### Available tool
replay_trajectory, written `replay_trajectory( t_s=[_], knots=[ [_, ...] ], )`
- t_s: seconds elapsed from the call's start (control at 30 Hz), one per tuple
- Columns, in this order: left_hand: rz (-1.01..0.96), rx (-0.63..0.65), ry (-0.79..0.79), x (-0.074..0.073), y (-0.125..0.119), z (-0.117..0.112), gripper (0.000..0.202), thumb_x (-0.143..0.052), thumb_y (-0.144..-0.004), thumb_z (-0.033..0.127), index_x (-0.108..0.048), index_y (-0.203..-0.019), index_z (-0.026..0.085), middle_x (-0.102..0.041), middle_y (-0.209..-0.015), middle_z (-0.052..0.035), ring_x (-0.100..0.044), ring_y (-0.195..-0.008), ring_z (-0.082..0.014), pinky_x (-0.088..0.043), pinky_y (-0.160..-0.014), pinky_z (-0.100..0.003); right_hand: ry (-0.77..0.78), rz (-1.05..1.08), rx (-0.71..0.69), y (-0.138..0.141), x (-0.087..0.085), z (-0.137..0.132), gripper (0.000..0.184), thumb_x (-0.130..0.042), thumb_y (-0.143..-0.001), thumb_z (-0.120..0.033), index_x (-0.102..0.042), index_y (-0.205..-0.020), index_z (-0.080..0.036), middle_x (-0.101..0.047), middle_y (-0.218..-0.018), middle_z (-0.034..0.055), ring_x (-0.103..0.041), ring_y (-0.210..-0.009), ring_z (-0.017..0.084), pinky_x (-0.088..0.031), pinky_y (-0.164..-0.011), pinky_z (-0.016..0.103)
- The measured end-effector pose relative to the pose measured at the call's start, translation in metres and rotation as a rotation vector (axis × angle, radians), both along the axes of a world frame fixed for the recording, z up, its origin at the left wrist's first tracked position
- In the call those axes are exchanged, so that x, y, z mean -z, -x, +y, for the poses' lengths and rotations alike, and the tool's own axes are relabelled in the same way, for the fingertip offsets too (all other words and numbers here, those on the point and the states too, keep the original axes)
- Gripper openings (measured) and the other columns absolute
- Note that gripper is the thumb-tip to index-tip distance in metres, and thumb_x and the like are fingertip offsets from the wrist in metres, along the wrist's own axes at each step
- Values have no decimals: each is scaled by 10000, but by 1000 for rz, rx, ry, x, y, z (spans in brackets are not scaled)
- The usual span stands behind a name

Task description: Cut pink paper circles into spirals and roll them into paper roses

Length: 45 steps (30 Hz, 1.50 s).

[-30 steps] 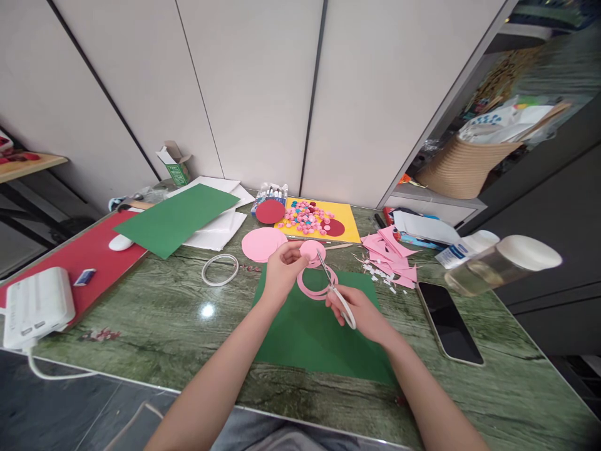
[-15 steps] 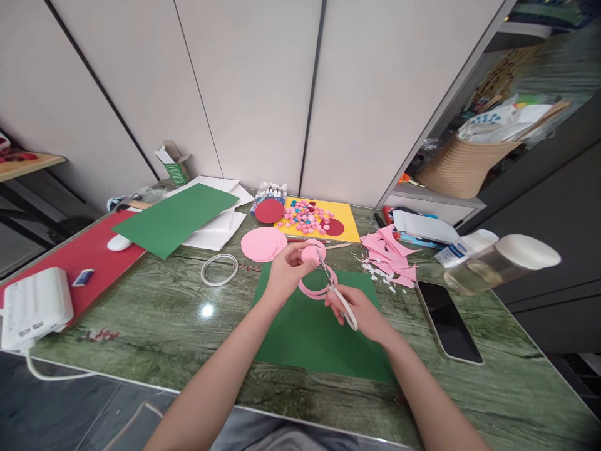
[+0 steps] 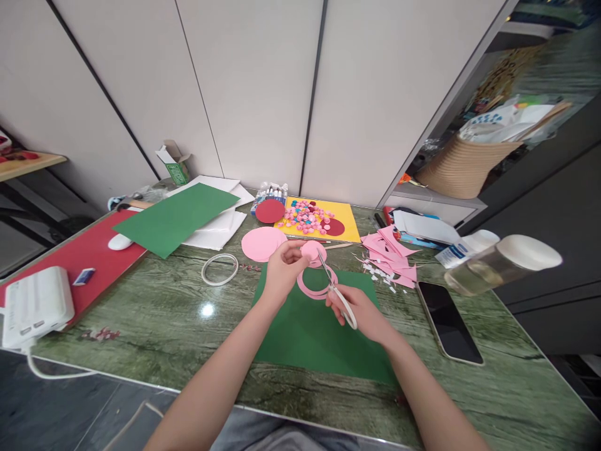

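Between the fingers of my left hand (image 3: pixel 285 268) is a round piece of pink paper (image 3: pixel 313 250), held up above the table. My right hand (image 3: pixel 354 305) grips white-handled scissors (image 3: pixel 347 308), whose blades point up and left and meet the edge of the pink paper. Below the blades, a pink paper ring (image 3: pixel 302 287) lies on a green sheet (image 3: pixel 319 338). Left of the held piece rest several pink paper circles (image 3: pixel 260 243). Whether the blades are fully closed is too small to tell.
Pink scraps (image 3: pixel 389 250) lie to the right, near a phone (image 3: pixel 451 322) and a clear bottle (image 3: pixel 488 269). Pink beads (image 3: pixel 305 216) cover a yellow sheet (image 3: pixel 350 219) at the back. A roll of tape (image 3: pixel 203 272), another green sheet (image 3: pixel 176 216) and a white power bank (image 3: pixel 37 307) are leftward.
The pink paper in my left hand has turned and now shows a broader, rounder face by the blades. Both hands have barely shifted.
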<state>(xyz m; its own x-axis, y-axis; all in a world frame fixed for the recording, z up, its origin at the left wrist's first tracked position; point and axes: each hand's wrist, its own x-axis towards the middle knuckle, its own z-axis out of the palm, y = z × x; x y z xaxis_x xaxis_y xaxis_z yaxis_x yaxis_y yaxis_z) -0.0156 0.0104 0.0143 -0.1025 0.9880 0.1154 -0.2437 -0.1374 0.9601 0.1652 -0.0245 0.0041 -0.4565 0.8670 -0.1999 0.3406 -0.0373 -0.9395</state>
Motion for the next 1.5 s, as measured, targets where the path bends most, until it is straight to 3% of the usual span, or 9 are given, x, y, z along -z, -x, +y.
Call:
replay_trajectory(
  t_s=[0.37, 0.6, 0.9, 1.5],
  knots=[
    [-32, -66, -17, 3, 2, 2, 257, -655, -678, 215, -602, -924, 160, -599, -668, 12, -577, -649, -101, -457, -652, -225, 16, 6, -3, 1, 3, 0, 278, -441, -864, -410, -524, -740, -175, -442, -523, -50, -438, -442, 81, -309, -431, 199],
    [-98, 13, -11, 1, -8, -3, 310, -678, -669, 246, -560, -945, 168, -649, -781, -23, -623, -706, -143, -503, -714, -298, 9, -14, 7, 1, -1, 1, 324, -438, -861, -460, -522, -732, -175, -437, -510, -51, -435, -439, 81, -315, -434, 199],
    [-32, 58, -22, 2, -7, -5, 316, -667, -676, 211, -570, -972, 162, -661, -821, -38, -611, -734, -130, -480, -710, -261, -2, -11, 1, 1, 2, 0, 337, -425, -864, -474, -522, -748, -173, -449, -511, -48, -445, -444, 84, -324, -441, 200],
    [-18, -55, -58, 2, 0, -2, 292, -630, -684, 187, -576, -971, 191, -592, -652, 19, -585, -660, -121, -451, -660, -243, 12, -29, 6, 3, -1, -1, 339, -433, -853, -474, -523, -733, -170, -428, -504, -47, -435, -441, 88, -307, -432, 205]
  ],
)
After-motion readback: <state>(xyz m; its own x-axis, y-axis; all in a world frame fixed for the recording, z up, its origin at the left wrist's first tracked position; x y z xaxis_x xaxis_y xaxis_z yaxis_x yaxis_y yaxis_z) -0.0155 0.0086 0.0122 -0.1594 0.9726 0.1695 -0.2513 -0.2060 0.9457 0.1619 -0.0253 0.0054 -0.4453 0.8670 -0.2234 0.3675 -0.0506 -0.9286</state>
